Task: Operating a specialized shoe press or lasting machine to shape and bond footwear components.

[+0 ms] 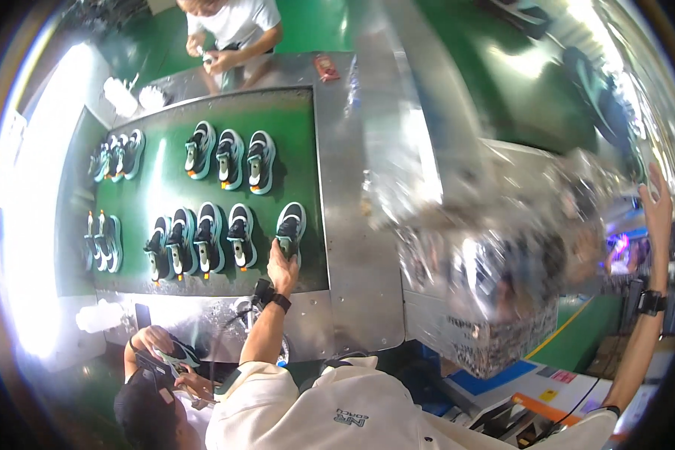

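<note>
My left hand (pixel 282 271) reaches forward over the metal rim onto the green conveyor belt (pixel 165 180). Its fingers are closed on the heel end of a black, white and teal sneaker (pixel 292 222), the rightmost shoe of the near row. A dark watch sits on that wrist. My right hand (pixel 658 207) is raised far out to the right with its fingers spread. It holds nothing and is next to a blurred, shiny metal machine housing (pixel 495 255). A black band is on the right wrist.
Several matching sneakers (pixel 231 157) lie in two rows on the belt. A person in white (pixel 234 26) stands at the far end handling something. Another person in a dark cap (pixel 151 390) bends at my lower left over a shoe. A steel frame (pixel 356 247) borders the belt.
</note>
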Available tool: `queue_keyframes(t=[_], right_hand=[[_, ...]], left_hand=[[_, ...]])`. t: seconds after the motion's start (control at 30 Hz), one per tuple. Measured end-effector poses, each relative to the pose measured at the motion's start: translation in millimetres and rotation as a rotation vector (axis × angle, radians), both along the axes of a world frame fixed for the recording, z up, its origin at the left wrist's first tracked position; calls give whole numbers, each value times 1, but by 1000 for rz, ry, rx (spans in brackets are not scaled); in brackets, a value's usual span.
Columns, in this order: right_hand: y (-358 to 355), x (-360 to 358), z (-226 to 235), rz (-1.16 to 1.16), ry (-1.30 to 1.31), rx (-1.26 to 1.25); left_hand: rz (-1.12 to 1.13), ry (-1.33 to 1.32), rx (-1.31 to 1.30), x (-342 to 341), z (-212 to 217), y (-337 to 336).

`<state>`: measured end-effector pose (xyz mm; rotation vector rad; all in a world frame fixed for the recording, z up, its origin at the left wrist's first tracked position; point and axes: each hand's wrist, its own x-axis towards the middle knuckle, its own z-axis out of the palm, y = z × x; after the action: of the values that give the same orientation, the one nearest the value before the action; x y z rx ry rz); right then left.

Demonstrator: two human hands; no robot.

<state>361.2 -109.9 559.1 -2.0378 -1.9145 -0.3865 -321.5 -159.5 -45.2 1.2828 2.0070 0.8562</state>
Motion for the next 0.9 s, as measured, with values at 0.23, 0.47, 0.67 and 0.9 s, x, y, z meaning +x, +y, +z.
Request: queue_keyframes(t=[0.23,0.47,0.67,0.9], right_hand=[[174,57,0,-164,-507,-27],[186,10,1,-296,-30,-310],[149,-63,-35,-99,-104,8],[-18,-139,2,-2,-121,313]], left_hand=[[190,96,61,11,-15,-10],[183,170,175,6,-10,-5],[-21,267,232,32,80,-9],[-803,-1029,-383,150,171,-75]])
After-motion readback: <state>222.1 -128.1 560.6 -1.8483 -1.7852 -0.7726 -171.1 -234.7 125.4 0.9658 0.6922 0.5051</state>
